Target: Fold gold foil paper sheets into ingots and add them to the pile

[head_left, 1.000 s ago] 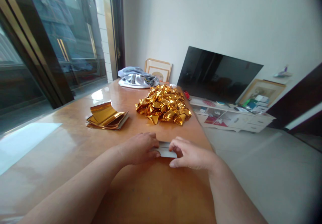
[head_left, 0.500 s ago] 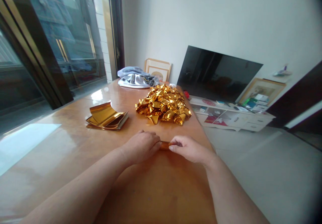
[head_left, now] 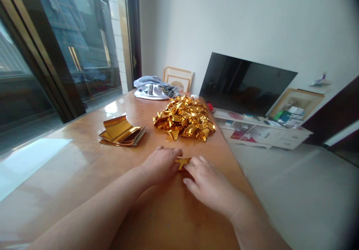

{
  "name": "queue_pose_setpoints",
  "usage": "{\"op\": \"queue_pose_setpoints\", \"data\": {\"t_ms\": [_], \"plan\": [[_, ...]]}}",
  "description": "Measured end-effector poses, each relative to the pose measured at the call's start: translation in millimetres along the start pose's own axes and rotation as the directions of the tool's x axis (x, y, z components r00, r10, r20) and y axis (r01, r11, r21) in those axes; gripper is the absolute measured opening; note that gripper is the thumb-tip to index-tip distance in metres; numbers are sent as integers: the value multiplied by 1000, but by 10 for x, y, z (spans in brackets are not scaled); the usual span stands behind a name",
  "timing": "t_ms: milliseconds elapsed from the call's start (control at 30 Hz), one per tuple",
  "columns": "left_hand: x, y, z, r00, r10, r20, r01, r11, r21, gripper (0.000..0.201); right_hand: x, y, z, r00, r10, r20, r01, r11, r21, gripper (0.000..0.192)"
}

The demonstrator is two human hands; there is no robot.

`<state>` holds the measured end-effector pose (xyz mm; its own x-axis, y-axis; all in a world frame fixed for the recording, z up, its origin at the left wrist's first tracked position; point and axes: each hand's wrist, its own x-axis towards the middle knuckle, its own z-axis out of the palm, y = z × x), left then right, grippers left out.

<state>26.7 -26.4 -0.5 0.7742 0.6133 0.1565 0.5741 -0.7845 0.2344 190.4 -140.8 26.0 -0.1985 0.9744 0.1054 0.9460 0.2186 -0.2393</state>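
A small folded strip of gold foil paper (head_left: 183, 163) lies on the table between my hands. At its left end, my left hand (head_left: 164, 164) grips it with bent fingers. My right hand (head_left: 206, 179) rests its fingertips over the right end, its thumb spread apart and lower down. Both hands cover the strip's ends, so only its middle shows. Beyond them rises a pile of folded gold foil pieces (head_left: 186, 119). To the left sits a stack of flat gold foil sheets (head_left: 122, 132), the top one curling up.
The glossy wooden table (head_left: 157, 220) has its right edge beside my right arm. Bundled clothes (head_left: 154, 88) lie at its far end. Past it stand a television (head_left: 245, 83) and a white cabinet (head_left: 266, 132). Glass doors (head_left: 75, 44) are on the left.
My right hand has gone from a pinch to spread fingers over the strip, thumb apart. The strip shows a broader, brighter gold face. The view has shifted slightly.
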Motion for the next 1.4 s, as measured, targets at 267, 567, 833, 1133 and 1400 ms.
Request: {"op": "queue_pose_setpoints", "data": {"t_ms": [267, 567, 833, 1133, 1400], "plan": [[-8, 36, -60, 1000, 8, 22, -8, 1000, 3, 9, -66, -72, 34, 996, 63, 65, -60, 997, -56, 31], [-19, -34, 9, 998, 60, 21, -60, 998, 10, 11, -84, -104, 96, 993, 80, 85, -76, 996, -50, 43], [-28, -11, -44, 997, 45, 58, -44, 999, -14, 16, -86, -148, 108, 983, 145, 112, -142, 989, -39, 52], [-26, -20, -58, 997, 13, 78, -10, 999, -36, 18, -61, -159, 89, 981, 141, 135, -126, 986, -110, 57], [-70, -102, -90, 997, -29, 73, 32, 998, -47, 14, -61, -166, 102, 980, 129, 149, -107, 983, -147, 53]]}}
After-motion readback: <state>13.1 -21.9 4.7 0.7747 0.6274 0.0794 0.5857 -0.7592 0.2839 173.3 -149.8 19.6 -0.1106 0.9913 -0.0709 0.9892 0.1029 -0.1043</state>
